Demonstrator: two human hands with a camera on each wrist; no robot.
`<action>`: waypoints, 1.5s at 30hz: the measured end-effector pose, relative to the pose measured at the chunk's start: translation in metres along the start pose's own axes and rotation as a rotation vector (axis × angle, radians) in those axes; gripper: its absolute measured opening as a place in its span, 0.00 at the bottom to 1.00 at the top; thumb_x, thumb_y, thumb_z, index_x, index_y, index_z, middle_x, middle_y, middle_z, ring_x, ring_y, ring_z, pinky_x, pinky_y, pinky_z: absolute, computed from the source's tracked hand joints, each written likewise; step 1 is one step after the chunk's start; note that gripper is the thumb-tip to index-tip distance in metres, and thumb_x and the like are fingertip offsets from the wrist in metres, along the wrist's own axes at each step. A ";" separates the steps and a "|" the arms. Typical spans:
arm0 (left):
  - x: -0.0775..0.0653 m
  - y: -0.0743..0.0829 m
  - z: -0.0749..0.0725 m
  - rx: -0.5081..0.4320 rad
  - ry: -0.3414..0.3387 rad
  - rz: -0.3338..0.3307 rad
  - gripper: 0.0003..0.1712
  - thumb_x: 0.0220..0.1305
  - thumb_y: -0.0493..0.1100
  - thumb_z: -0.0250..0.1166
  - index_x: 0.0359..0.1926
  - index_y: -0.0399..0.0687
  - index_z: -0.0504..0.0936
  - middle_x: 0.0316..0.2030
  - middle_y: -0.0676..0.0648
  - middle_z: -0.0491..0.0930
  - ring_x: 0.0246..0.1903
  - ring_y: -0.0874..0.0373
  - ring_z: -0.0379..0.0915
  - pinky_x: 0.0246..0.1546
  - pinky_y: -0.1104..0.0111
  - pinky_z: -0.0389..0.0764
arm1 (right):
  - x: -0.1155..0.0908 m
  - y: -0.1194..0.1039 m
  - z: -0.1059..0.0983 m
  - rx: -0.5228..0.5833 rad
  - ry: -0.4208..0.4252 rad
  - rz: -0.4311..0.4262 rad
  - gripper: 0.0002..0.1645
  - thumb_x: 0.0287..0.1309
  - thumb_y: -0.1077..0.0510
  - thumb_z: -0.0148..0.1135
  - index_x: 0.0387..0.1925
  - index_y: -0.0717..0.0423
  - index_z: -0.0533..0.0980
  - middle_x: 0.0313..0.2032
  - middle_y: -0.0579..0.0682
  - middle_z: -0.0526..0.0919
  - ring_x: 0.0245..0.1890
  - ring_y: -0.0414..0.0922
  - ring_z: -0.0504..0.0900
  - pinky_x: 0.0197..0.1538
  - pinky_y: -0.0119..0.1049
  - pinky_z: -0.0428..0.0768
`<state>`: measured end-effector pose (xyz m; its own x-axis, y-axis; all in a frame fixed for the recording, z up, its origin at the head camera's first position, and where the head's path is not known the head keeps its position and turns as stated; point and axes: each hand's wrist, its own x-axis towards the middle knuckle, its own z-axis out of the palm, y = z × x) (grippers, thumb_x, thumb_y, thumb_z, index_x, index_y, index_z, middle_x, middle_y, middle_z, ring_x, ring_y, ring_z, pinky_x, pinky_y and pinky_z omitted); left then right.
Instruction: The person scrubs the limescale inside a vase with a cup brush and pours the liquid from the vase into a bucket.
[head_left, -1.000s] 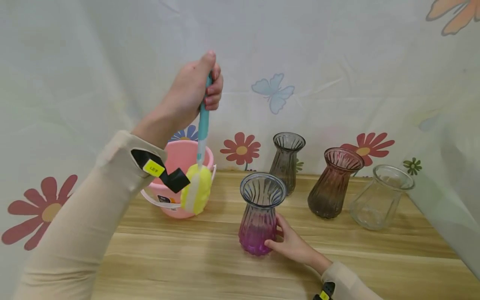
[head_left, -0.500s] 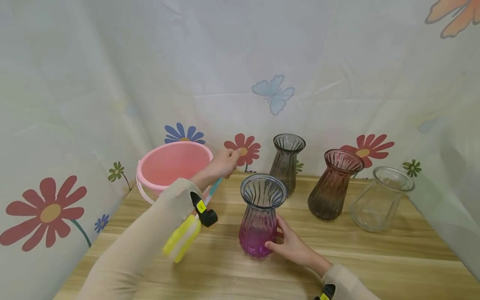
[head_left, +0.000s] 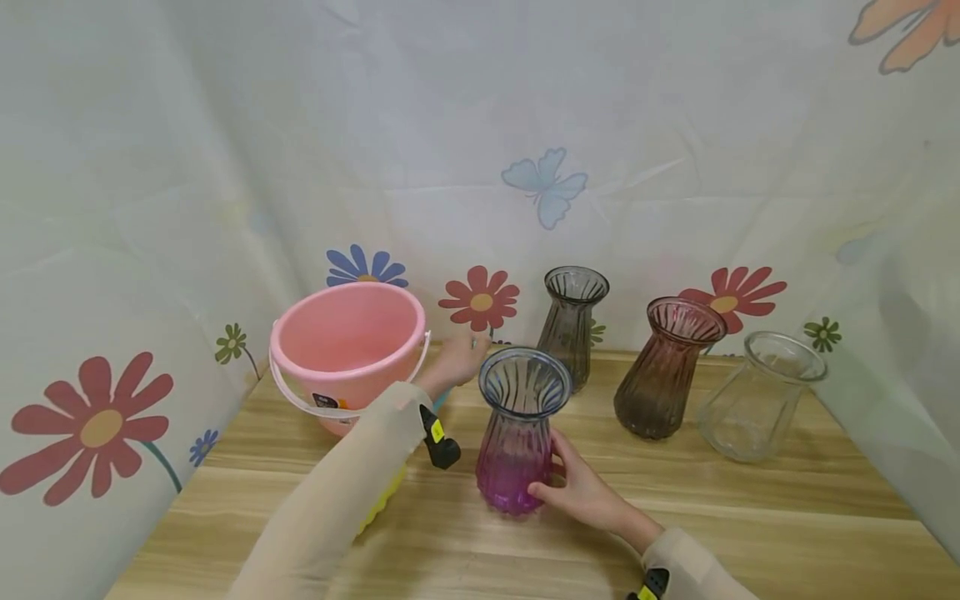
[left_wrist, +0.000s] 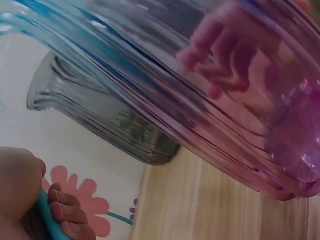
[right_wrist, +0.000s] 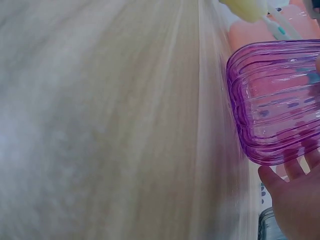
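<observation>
One purple vase (head_left: 513,454) stands lower centre in the head view, your right hand (head_left: 585,492) holding its side, your left hand (head_left: 456,360) just left of its rim. Left wrist view: lower left, you're gripping the brush (left_wrist: 49,215) by its teal handle. Right wrist view: vase right, yellow sponge head (right_wrist: 247,9) up top.
</observation>
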<state>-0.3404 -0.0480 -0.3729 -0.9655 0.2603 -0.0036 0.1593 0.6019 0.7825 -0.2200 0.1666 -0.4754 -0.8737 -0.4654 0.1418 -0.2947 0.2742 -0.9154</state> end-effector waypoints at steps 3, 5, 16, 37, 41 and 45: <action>0.001 -0.008 0.005 0.016 0.013 0.007 0.24 0.70 0.53 0.41 0.28 0.40 0.72 0.20 0.48 0.70 0.19 0.59 0.64 0.21 0.69 0.66 | 0.000 0.001 0.000 0.001 -0.001 -0.009 0.50 0.53 0.58 0.64 0.69 0.55 0.44 0.65 0.66 0.55 0.61 0.65 0.62 0.57 0.51 0.70; 0.002 -0.014 0.008 0.000 0.014 -0.015 0.24 0.69 0.54 0.43 0.40 0.35 0.73 0.31 0.42 0.74 0.27 0.55 0.66 0.27 0.65 0.69 | 0.000 0.000 0.000 0.002 -0.002 -0.013 0.50 0.53 0.58 0.64 0.69 0.56 0.44 0.64 0.66 0.55 0.61 0.66 0.62 0.57 0.52 0.70; 0.002 -0.035 0.022 0.161 0.101 -0.106 0.25 0.62 0.47 0.54 0.49 0.26 0.69 0.44 0.36 0.74 0.38 0.49 0.70 0.39 0.62 0.73 | -0.001 0.003 0.000 -0.001 0.009 -0.001 0.51 0.52 0.57 0.65 0.69 0.54 0.44 0.65 0.65 0.55 0.61 0.65 0.63 0.57 0.50 0.70; 0.017 -0.081 0.048 0.507 0.061 -0.192 0.20 0.45 0.52 0.69 0.31 0.44 0.72 0.26 0.47 0.74 0.29 0.52 0.71 0.27 0.61 0.71 | -0.001 0.000 0.000 -0.002 0.013 0.032 0.52 0.52 0.55 0.65 0.69 0.51 0.44 0.65 0.63 0.55 0.61 0.64 0.64 0.57 0.51 0.69; 0.009 -0.071 0.044 0.591 0.039 -0.070 0.24 0.47 0.52 0.70 0.41 0.40 0.76 0.38 0.43 0.77 0.40 0.48 0.74 0.38 0.57 0.75 | -0.002 0.000 0.000 -0.042 0.008 0.010 0.51 0.53 0.55 0.64 0.69 0.53 0.43 0.65 0.65 0.55 0.61 0.65 0.63 0.57 0.53 0.69; -0.005 -0.050 0.036 0.697 0.013 0.111 0.30 0.52 0.51 0.67 0.54 0.41 0.75 0.54 0.36 0.72 0.54 0.42 0.69 0.54 0.54 0.70 | -0.004 -0.001 0.003 -0.083 0.039 -0.020 0.53 0.52 0.56 0.65 0.70 0.54 0.43 0.65 0.66 0.57 0.61 0.64 0.63 0.59 0.55 0.66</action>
<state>-0.3363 -0.0522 -0.4349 -0.9377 0.3416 0.0637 0.3473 0.9168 0.1972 -0.2153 0.1658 -0.4761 -0.8811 -0.4389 0.1761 -0.3421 0.3346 -0.8781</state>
